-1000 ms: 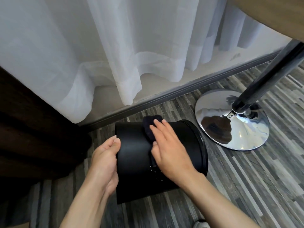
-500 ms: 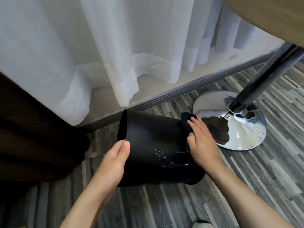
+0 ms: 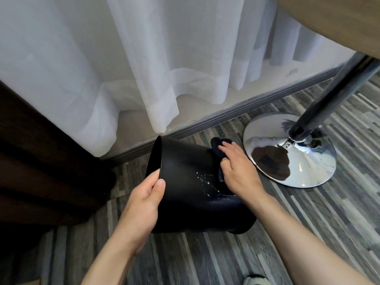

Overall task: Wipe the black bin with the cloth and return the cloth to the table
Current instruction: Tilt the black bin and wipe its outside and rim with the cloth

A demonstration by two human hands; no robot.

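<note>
The black bin (image 3: 185, 182) lies tilted on its side on the floor, its flat end turned left and white specks on its wall. My left hand (image 3: 144, 200) grips that left edge, thumb on the wall and fingers behind it. My right hand (image 3: 236, 171) presses a dark cloth (image 3: 216, 144) flat against the bin's upper right side. Most of the cloth is hidden under my palm; only its far end and a strip below my thumb show.
A chrome table base (image 3: 287, 153) with a dark pole (image 3: 333, 93) stands just right of the bin, under the wooden tabletop (image 3: 339, 19). White curtains (image 3: 144, 68) hang behind along the baseboard. Dark furniture (image 3: 41, 157) sits left. The floor is grey striped planks.
The bin has been turned and tipped so its flat end faces left. My right hand slid the cloth from the bin's middle to its right side. My left hand shifted its grip on the edge.
</note>
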